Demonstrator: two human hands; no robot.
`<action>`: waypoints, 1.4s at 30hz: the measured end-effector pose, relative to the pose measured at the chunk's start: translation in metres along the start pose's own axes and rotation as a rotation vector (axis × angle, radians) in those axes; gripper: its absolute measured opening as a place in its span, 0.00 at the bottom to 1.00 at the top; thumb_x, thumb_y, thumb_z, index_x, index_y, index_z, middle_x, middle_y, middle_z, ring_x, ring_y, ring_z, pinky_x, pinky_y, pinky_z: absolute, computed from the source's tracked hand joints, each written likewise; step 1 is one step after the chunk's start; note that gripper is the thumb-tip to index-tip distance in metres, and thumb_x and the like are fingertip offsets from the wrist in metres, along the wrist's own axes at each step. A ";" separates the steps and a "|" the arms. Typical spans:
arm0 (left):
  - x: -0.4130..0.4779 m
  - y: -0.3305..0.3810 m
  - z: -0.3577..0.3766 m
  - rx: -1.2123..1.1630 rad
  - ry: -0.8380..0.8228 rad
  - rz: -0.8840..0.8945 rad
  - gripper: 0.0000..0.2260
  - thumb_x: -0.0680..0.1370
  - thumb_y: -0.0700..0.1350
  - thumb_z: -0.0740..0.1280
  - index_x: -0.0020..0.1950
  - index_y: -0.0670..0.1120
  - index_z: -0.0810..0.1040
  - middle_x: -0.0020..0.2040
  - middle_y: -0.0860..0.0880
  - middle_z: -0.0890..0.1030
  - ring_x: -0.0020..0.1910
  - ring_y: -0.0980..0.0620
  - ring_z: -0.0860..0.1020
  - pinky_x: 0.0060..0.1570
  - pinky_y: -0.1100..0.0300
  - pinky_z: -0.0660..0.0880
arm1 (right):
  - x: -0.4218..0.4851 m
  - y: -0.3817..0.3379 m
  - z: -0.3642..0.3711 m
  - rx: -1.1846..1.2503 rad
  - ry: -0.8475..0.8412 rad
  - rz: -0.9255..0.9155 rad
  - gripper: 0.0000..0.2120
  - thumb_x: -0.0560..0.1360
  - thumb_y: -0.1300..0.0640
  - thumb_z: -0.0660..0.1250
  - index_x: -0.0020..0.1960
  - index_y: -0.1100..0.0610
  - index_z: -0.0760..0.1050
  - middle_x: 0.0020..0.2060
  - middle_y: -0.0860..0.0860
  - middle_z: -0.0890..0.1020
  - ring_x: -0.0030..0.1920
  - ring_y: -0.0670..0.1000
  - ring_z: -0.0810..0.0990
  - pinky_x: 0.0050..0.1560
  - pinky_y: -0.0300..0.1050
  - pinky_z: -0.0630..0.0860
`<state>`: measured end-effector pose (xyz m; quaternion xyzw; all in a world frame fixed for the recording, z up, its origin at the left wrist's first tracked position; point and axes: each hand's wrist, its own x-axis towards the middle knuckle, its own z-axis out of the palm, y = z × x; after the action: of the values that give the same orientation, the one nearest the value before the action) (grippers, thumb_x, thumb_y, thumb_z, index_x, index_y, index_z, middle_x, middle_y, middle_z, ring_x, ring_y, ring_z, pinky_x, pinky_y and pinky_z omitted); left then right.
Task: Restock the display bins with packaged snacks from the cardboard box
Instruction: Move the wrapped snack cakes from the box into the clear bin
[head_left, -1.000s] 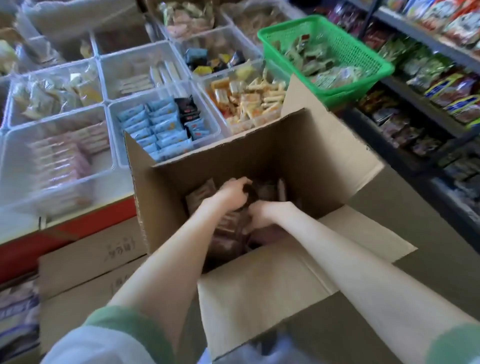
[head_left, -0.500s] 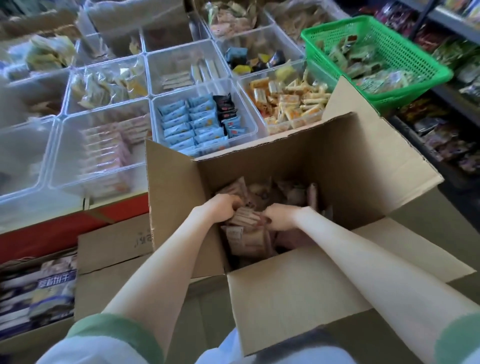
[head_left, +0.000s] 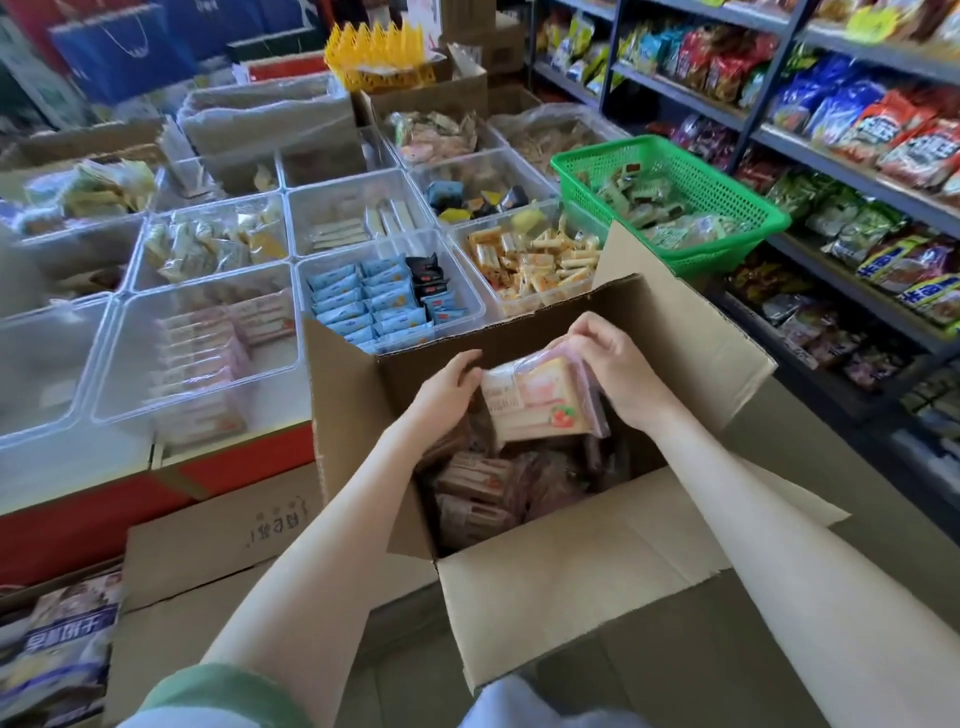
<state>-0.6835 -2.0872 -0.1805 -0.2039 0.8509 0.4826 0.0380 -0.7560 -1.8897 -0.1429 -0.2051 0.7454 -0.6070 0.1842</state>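
From the head camera, the cardboard box (head_left: 519, 332) stands open in front of the person with its flaps folded outward, which leaves the mouth clear for both arms to reach in. A stack of pink packaged snacks (head_left: 540, 400) is held just above the box's opening, squeezed flat between the two hands so the loose packs stay together as one bundle. The left hand (head_left: 447, 389) presses against the stack's left end, fingers curled round its edge. The right hand (head_left: 618, 364) clamps the far and right side, fingers bent over the top. Neither hand is spread wide; both are closed onto the stack.

Below the stack, inside the box, more packs of the same kind (head_left: 483, 488) lie piled and jumbled, so the box is far from emptied.

Beyond the box's far wall sit the clear display bins. Just past its far-left corner, one bin (head_left: 208, 353) already carries rows of similar pink packs stood on edge, with bare floor at its near side; I judge that to be where this stack belongs. Directly behind the box, a bin of blue packs (head_left: 374, 306) looks well filled. To the box's far right, a green basket (head_left: 670, 202) perches on the bins' edge.
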 end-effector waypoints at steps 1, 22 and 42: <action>-0.008 0.009 -0.007 -0.086 -0.044 -0.008 0.12 0.83 0.46 0.56 0.64 0.50 0.73 0.52 0.46 0.80 0.44 0.51 0.79 0.44 0.60 0.77 | -0.006 -0.007 0.001 0.058 0.043 -0.018 0.05 0.73 0.59 0.60 0.39 0.58 0.67 0.47 0.69 0.77 0.42 0.53 0.75 0.45 0.48 0.70; -0.087 -0.031 -0.222 -0.127 0.530 0.289 0.12 0.78 0.33 0.60 0.39 0.47 0.73 0.33 0.50 0.74 0.29 0.58 0.72 0.33 0.65 0.71 | 0.047 -0.112 0.157 -0.043 0.095 -0.313 0.12 0.79 0.60 0.60 0.38 0.48 0.71 0.32 0.47 0.74 0.33 0.44 0.71 0.40 0.42 0.69; 0.135 -0.212 -0.404 0.087 0.465 -0.016 0.12 0.73 0.36 0.63 0.32 0.50 0.76 0.32 0.51 0.79 0.39 0.47 0.80 0.47 0.51 0.79 | 0.302 -0.053 0.374 -0.553 0.033 -0.038 0.05 0.77 0.61 0.63 0.49 0.62 0.77 0.41 0.55 0.79 0.44 0.53 0.76 0.42 0.42 0.67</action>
<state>-0.6721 -2.5631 -0.1721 -0.3147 0.8550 0.3853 -0.1466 -0.8119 -2.3690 -0.1714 -0.2519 0.8815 -0.3872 0.0977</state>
